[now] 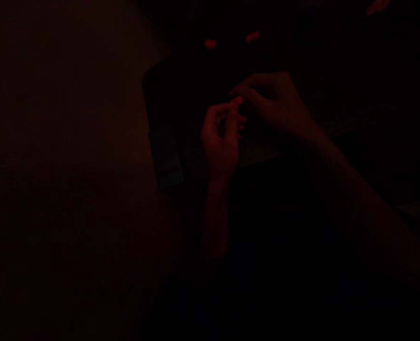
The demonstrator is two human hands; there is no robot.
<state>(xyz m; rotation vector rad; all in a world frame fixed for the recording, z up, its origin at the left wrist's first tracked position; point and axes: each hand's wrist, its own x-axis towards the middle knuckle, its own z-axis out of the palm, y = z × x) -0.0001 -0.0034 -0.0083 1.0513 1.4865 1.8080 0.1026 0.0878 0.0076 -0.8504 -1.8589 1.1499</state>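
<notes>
The scene is very dark, with only a faint red light. My left hand [221, 135] is closed in a pinch, thumb against index finger. A small bright red piece [237, 100] pokes out at its fingertips; its kind is too dim to tell. Just right of it and slightly farther off, my right hand [272, 102] is closed, with thumb and index finger brought together near the red piece. Whether anything sits between those fingers is lost in the dark. Both hands are above the near edge of a dark table [184, 94].
Two small red pieces, one lumpy [210, 44] and one longer [252, 37], lie beyond my hands. A flat, dark rectangular object [166, 158] rests at the table's left edge. Another reddish shape [378, 6], unclear, shows at the top right. Brownish floor [71, 118] stretches along the left.
</notes>
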